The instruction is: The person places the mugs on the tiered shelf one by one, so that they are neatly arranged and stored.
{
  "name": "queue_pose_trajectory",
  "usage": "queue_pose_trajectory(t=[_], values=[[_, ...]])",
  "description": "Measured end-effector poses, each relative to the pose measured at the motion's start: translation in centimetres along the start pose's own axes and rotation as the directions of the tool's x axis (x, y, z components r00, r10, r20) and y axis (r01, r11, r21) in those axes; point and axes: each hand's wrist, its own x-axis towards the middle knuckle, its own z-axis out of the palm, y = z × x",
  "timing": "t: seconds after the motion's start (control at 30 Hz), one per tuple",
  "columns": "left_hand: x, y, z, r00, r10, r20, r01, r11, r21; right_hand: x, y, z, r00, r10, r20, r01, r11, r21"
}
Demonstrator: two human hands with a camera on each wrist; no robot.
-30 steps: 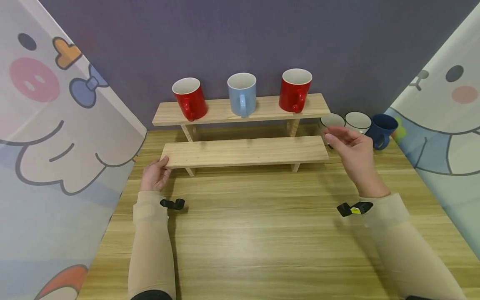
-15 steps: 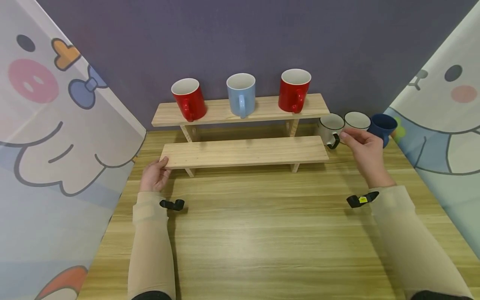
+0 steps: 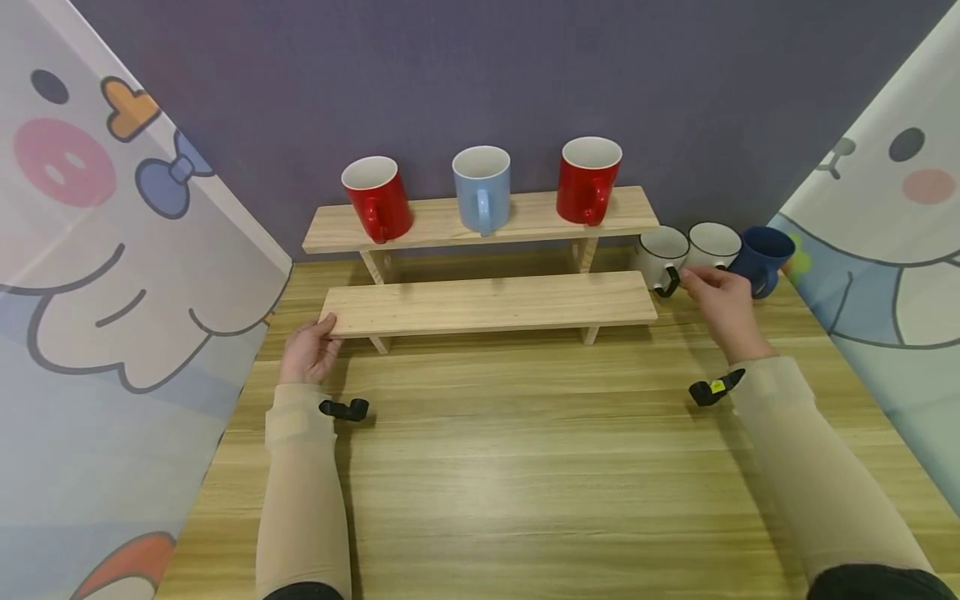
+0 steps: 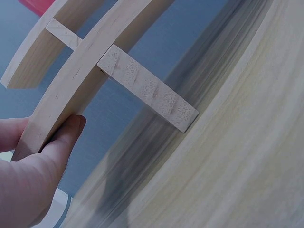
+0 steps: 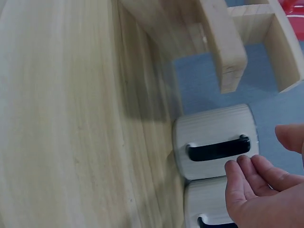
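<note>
At the left end of the two-tier wooden shelf [image 3: 487, 304], my left hand [image 3: 307, 352] grips the lower board; in the left wrist view the thumb and fingers of that hand [image 4: 35, 178] pinch the board [image 4: 64, 95] from both faces. My right hand [image 3: 725, 308] is beside the black handle [image 3: 670, 283] of a white mug [image 3: 652, 265]. The right wrist view has the fingertips of this hand [image 5: 273, 192] close to the handle [image 5: 218, 150], thumb apart, nothing held; whether they touch it I cannot tell.
A second white mug [image 3: 712, 242] and a dark blue mug [image 3: 759, 262] stand to the right, against the back. On the upper board stand a red mug [image 3: 386, 208], a light blue mug [image 3: 472, 200] and another red mug [image 3: 577, 187]. Printed panels flank the wooden table [image 3: 495, 467].
My right hand has moved right, from the shelf's right end to beside the white mug's handle, then slightly left and down in toward it. My left hand keeps its hold on the board.
</note>
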Motion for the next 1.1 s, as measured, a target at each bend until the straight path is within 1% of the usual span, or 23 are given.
queue_pose_trajectory(t=[0.23,0.4,0.5,0.63,0.77,0.93,1.1], values=[[0.0,0.0,0.0,1.0,0.003,-0.005,-0.003,1.0,0.008,1.6,0.5,0.5,0.996,0.038,0.084,-0.034,0.998,-0.047],[0.0,0.0,0.0,1.0,0.006,-0.013,-0.006,1.0,0.002,2.4,0.7,1.0,0.995,0.004,0.103,0.004,0.996,-0.086],[0.0,0.0,0.0,1.0,0.006,-0.016,-0.006,1.0,0.0,2.7,0.8,1.2,0.994,-0.007,0.108,0.015,0.998,-0.069],[0.0,0.0,0.0,1.0,0.002,-0.009,-0.002,1.0,-0.008,3.0,0.9,1.5,0.993,-0.01,0.117,0.012,1.0,-0.018],[0.0,0.0,-0.1,1.0,-0.002,0.006,0.002,1.0,-0.02,3.3,1.1,1.9,0.992,-0.002,0.126,-0.008,0.997,0.078],[0.1,0.0,-0.2,1.0,0.0,0.002,0.0,1.0,-0.02,3.5,1.4,2.0,0.991,-0.003,0.137,-0.025,0.979,0.204],[0.1,0.0,-0.3,1.0,0.002,-0.001,-0.002,1.0,-0.022,3.6,1.7,2.1,0.99,-0.013,0.137,-0.027,0.957,0.29]])
